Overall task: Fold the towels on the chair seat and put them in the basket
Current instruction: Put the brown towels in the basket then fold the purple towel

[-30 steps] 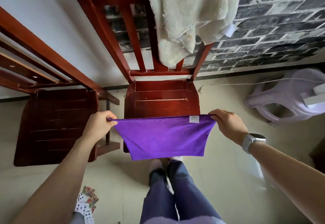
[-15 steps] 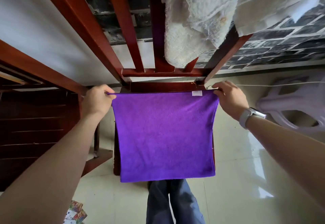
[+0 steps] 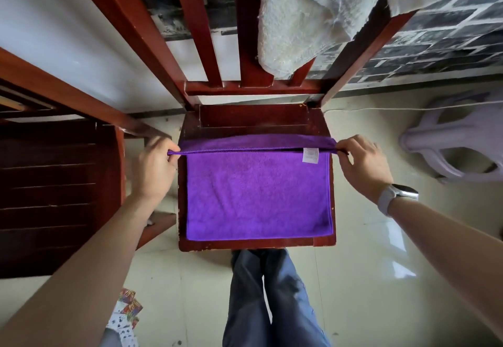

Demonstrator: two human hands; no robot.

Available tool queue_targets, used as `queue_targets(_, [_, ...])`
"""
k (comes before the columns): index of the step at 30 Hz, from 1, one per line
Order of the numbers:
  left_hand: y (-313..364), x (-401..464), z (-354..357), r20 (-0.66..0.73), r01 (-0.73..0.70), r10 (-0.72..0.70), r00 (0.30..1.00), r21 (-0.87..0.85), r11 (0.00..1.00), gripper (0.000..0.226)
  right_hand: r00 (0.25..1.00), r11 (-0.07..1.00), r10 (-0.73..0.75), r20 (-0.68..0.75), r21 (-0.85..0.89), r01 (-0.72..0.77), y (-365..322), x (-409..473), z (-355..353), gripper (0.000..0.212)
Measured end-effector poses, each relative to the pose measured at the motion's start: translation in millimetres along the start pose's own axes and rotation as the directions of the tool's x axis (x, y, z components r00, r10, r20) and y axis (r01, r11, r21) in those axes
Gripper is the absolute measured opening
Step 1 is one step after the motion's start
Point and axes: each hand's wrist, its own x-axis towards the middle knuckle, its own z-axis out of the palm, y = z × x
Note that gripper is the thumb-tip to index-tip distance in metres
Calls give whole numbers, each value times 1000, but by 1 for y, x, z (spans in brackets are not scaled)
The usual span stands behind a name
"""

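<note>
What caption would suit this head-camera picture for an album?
Both hands, left and right, pinch a purple towel by its far corners, spread on a red chair seat.

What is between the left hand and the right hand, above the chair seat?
In the head view, the purple towel spans the whole stretch: its far edge is pulled taut from the left hand to the right hand, with a white label near the right hand.
</note>
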Motion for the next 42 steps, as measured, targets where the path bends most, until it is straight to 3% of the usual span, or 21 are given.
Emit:
queue_targets(6, [-13,-67,9,84,-151,143,986,102,983,14,975,972,-205,88,-101,214,8,-69,14,6])
queue_targets(13, [-32,-124,26,173,-230,207,963,131,964,19,961,956,-261,91,-112,271,12,-121,30,6])
queue_targets(20, [-34,-154,43,223,-227,194,955,134,965,23,968,955,-224,116,-172,242,17,-153,45,20])
queue_targets(27, [-40,-159,61,241,-264,214,947,200,944,30,964,945,-228,134,-210,252,19,-164,64,5])
queue_targets(34, [-44,-162,74,285,-308,239,928,227,924,28,953,920,-227,202,-277,278,25,-174,77,25])
queue_targets(38, [-52,-164,80,347,-334,223,911,303,892,26,953,921,-136,270,-320,222,21,-171,86,30])
queue_targets(42, [-60,-168,75,321,-332,234,918,298,895,14,954,935,-89,286,-307,179,17,-173,87,11])
